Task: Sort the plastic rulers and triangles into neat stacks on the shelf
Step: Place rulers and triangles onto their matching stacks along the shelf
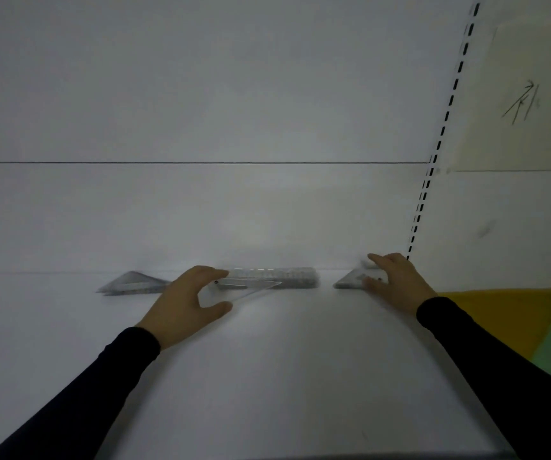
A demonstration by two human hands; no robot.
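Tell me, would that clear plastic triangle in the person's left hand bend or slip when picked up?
The clear plastic triangle looks thin and flat, so it is probably light and flexes only slightly. Its smooth surface on the white shelf suggests it slides easily. The left hand pinches it by its edges, likely because it lies too flat to lift otherwise.

left hand [184,300]: centre frame, pinching clear triangle [250,287]
right hand [395,277]: centre right, resting on triangle stack [350,280]
rulers [277,275]: between hands, on white shelf [267,376]
left stack [131,283]: triangles, left of centre
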